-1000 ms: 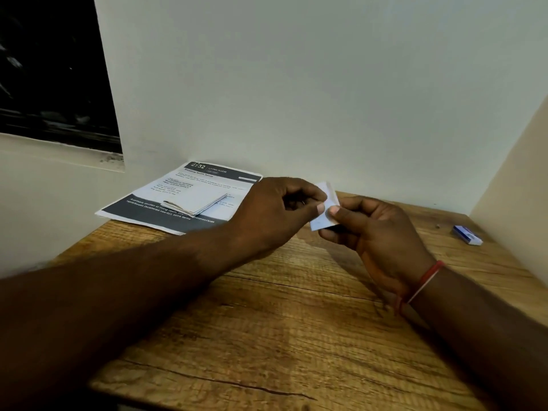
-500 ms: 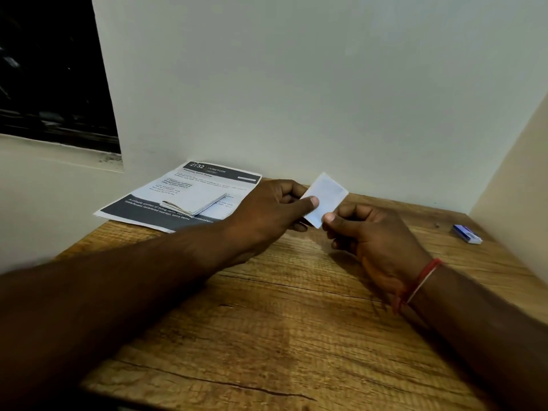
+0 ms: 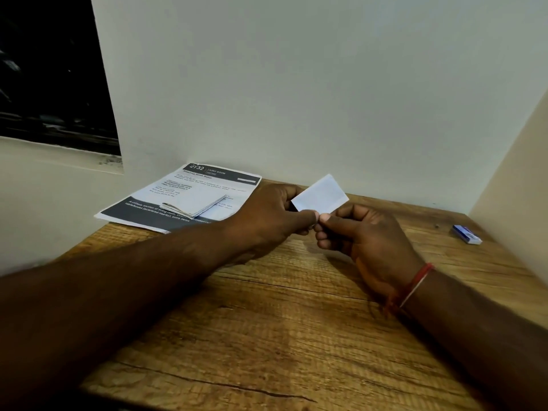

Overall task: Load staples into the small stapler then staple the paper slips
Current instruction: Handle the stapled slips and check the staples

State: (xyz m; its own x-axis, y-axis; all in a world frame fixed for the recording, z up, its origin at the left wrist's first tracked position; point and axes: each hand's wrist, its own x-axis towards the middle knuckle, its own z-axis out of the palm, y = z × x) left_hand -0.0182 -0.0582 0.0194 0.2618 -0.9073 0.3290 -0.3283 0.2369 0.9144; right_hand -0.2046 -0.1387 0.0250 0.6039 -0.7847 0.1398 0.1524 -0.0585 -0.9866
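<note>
A small white paper slip (image 3: pixel 320 194) is held up above the wooden table (image 3: pixel 284 336), near its back edge. My left hand (image 3: pixel 272 215) and my right hand (image 3: pixel 364 241) both pinch its lower edge, thumbs almost touching. A stack of more folded paper slips (image 3: pixel 195 204) lies on a printed sheet (image 3: pixel 181 197) at the back left. A small blue and white staple box (image 3: pixel 467 234) rests at the back right of the table. No stapler is in sight.
White walls close the table at the back and on the right. A dark window opening (image 3: pixel 50 72) is at the upper left. A red thread band (image 3: pixel 415 284) circles my right wrist.
The slip was partly hidden between my fingers a second ago; it now stands up in full view, tilted to the right, with both thumbs pinching its lower edge.
</note>
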